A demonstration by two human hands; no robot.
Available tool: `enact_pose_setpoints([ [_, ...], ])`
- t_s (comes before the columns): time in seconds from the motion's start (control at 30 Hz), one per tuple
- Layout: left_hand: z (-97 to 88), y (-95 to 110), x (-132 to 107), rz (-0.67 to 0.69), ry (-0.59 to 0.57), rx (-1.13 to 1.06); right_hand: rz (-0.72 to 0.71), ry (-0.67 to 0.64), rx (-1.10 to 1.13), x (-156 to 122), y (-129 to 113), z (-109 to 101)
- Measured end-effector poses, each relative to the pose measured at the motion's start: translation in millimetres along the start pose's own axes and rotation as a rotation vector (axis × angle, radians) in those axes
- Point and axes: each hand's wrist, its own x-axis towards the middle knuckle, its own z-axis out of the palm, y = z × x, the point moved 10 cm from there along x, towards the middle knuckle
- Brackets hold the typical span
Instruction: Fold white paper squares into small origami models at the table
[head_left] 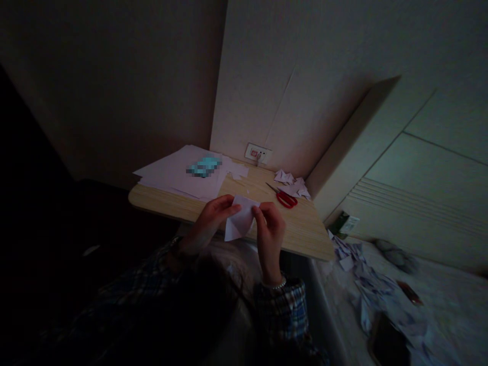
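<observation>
A small piece of white paper (241, 223) with a crease across it is held up over the table's front edge. My left hand (217, 212) pinches its left upper side between thumb and fingers. On the other side, my right hand (268, 217) grips the upper right corner the same way. Beyond the hands, red-handled scissors (286, 199) lie on the wooden table (259, 184), blades toward the wall. Several folded paper pieces (299, 188) are heaped behind the scissors.
Large white sheets (171, 173) lie at the table's left, under a blurred turquoise object (206, 165). Paper scraps (238, 170) are beside them. A wall socket (257, 152) sits behind. On the bed (450, 295) at right are scattered papers (375, 282) and a dark flat object (389, 340).
</observation>
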Motion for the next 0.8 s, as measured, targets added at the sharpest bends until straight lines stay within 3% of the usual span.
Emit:
enact_pose_setpoints([
  [0.13,1.1,-5.1,-2.5,-0.073,0.002,-0.062,0.025,-0.017,0.045,0.2,3.2,2.2],
  [0.3,14.3,-6.9,-6.5,-0.174,-0.142,-0.063,0.016,-0.053,0.092,-0.6,0.9,5.1],
  [0.43,14.6,3.0,-7.3,-0.142,-0.144,0.039,-0.043,-0.123,0.067,-2.7,-9.4,11.9],
  [0.53,15.6,11.4,-8.5,-0.086,-0.141,0.083,-0.009,-0.117,0.132,-2.9,-8.0,12.3],
  [0.67,18.7,9.0,-10.0,-0.130,-0.177,0.079,0.052,-0.122,0.246,-2.2,-2.2,14.3],
  [0.8,18.5,13.5,-4.9,-0.126,-0.211,0.158,0.038,-0.152,0.218,-1.3,-3.2,17.6],
])
